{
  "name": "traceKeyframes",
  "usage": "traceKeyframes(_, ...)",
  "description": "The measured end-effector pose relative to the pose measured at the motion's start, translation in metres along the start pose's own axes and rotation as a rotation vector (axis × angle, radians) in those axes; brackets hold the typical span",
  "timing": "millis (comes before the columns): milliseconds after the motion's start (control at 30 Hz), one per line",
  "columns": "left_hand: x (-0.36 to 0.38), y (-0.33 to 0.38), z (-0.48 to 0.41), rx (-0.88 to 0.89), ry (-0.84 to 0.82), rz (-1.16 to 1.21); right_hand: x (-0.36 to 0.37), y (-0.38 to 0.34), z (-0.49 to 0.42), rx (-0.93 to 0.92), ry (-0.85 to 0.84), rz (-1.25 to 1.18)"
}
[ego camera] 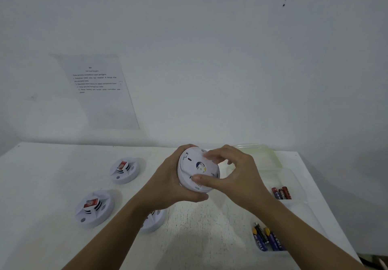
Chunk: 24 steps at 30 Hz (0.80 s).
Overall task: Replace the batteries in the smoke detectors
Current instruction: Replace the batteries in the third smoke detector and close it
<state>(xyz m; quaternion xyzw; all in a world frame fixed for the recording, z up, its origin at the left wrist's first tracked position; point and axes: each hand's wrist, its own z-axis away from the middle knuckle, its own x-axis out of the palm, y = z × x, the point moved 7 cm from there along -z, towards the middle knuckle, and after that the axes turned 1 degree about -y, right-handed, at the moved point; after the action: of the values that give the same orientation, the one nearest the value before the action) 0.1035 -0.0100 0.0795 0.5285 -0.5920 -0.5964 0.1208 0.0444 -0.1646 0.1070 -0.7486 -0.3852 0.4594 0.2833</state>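
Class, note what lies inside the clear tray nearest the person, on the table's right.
Purple-and-yellow batteries lie in the tray, with a darker one among them. The right forearm covers the tray's right part, so the full count is hidden.

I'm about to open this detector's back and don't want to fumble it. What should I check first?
1. Left hand grips the detector off the table: ok.
2. Its back faces you: ok.
3. Right hand pinches the back: ok.
4. Battery cover open: cannot tell.
5. Purple batteries in the near tray: ok.
6. Red batteries kept apart in the far tray: ok.
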Motion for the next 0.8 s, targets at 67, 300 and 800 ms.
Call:
traceKeyframes(67, 0.002, -0.002, -0.001, -0.006, -0.018, -0.020, -0.001, 0.001, -0.002, 0.024, -0.022, 0.024)
traceKeyframes(300, 0.002, -0.007, -0.005, -0.001, -0.015, -0.024, 0.001, 0.006, -0.003, 0.044, -0.003, 0.070)
traceKeyframes(800, 0.008, 0.005, 0.003, 0.080, 0.021, -0.071, 0.010, 0.013, 0.009, 0.127, 0.127, 0.071)
